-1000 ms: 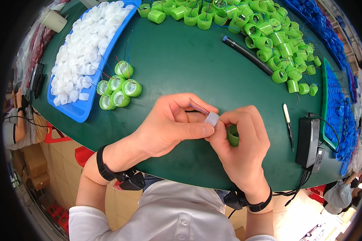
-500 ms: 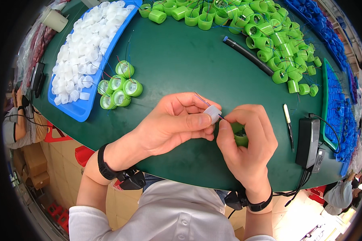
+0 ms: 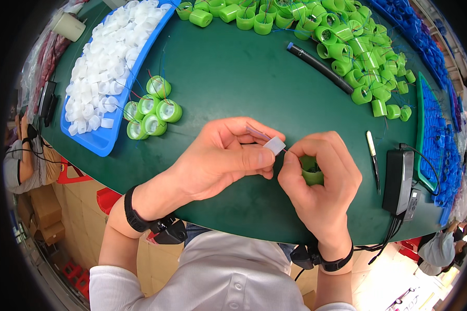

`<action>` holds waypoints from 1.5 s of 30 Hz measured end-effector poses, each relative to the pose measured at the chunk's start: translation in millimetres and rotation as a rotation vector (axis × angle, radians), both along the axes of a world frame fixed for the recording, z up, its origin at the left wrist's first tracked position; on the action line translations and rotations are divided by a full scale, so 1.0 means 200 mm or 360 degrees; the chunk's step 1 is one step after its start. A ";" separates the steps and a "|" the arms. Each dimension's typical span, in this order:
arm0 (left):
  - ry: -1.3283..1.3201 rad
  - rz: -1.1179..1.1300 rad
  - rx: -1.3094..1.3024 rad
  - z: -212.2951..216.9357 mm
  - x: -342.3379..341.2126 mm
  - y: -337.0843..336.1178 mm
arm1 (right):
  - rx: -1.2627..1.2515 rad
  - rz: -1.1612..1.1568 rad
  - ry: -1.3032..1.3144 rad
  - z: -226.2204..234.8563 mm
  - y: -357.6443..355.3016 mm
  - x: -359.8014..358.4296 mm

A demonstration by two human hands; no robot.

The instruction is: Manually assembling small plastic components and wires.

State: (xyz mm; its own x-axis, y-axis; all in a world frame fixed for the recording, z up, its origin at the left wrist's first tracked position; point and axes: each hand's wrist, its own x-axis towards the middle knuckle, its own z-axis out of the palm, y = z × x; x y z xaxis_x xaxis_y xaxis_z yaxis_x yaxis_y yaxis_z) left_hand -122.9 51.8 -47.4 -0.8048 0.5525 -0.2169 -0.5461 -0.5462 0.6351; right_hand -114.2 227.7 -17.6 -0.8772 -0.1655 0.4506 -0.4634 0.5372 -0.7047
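My left hand (image 3: 228, 158) pinches a small white translucent plastic cap (image 3: 275, 144) between thumb and forefinger. Thin dark wires pass by or through the cap; their ends show above my left fingers. Close on its right, my right hand (image 3: 329, 179) has thumb and forefinger pressed together near the wires. Its curled fingers partly hide a green plastic cup (image 3: 312, 171) with something dark inside, held against the palm. Off to the left stands a group of several green cups (image 3: 153, 124) with white pieces inside and wires sticking out.
A blue tray (image 3: 105, 147) heaped with white caps lies at the left. Many green cups with wires (image 3: 368, 59) spread over the far right. Nearby are a black marker (image 3: 319, 67), a white-and-black pen-like tool (image 3: 372, 155), a black power adapter (image 3: 398, 181) and a tray of blue parts (image 3: 435, 140).
The white cap has turned slightly between my left fingers. My right hand has shifted a little to the right, and more of the green cup shows in it.
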 end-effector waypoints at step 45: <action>0.0451 0.0145 -0.0188 0.04 -0.01 0.02 | -0.0056 0.0182 0.0001 0.00 0.00 0.00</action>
